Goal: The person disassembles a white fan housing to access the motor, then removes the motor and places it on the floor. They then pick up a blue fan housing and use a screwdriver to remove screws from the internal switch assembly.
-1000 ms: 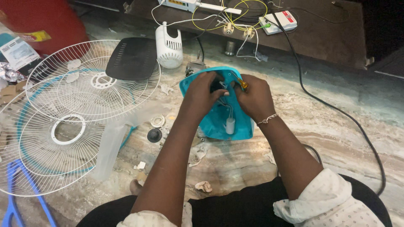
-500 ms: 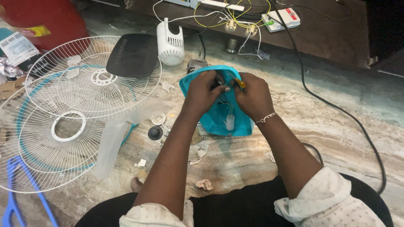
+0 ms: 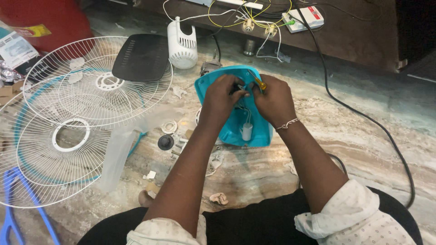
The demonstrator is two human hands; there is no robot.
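Both hands are buried in the open teal fan housing (image 3: 254,131), which sits on the marble floor (image 3: 372,136) dead centre, just in front of the person's lap. Left hand (image 3: 223,96) is curled over the upper rim with its grip closed down on what looks like the thin wiring inside; can't make out exactly which wire. Right hand (image 3: 273,100) is closed around a yellow-handled screwdriver (image 3: 260,84), with the tip pointing down into the housing. A small white cylinder (image 3: 246,131), probably the capacitor, hangs lower in the shell.

My read: this is the fiddly bit of working on the connections inside the motor cover. Whatever comes next needs a steady tip and the left fingers keeping the wires out of the way.

Around it: two white wire fan guards (image 3: 86,118) overlapping at 9 o'clock, a black flat panel (image 3: 141,56) at 11, a white slotted motor cover (image 3: 182,43) at 12 and a black round knob (image 3: 165,142) just left of the housing.

Packaging-wise, there's a red rounded container with a yellow label (image 3: 36,31) at 10 o'clock, a white printed packet (image 3: 16,49) below it, and a white box with a red patch (image 3: 303,19) at 1 o'clock amid yellow and white wires.
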